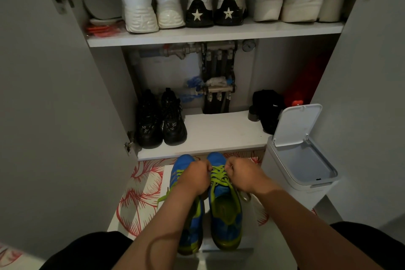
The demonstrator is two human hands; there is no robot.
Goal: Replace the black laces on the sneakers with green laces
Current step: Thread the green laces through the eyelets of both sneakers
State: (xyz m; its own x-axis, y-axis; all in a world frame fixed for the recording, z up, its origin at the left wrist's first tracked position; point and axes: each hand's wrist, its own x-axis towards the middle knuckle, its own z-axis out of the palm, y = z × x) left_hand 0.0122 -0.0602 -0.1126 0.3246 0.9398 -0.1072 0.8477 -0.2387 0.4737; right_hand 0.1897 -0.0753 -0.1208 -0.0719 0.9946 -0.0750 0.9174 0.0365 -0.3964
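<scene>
Left hand (pixel 195 176) and right hand (pixel 243 173) each curl their fingers tightly round the green laces (pixel 219 177) near the toe end of 1 of 2 blue sneakers (pixel 228 223), the one nearer a white bin (pixel 285 166) with raised lid. Both sneakers stand side by side on a red-patterned mat (pixel 140 195) before a cabinet shelf (pixel 219 133).
</scene>
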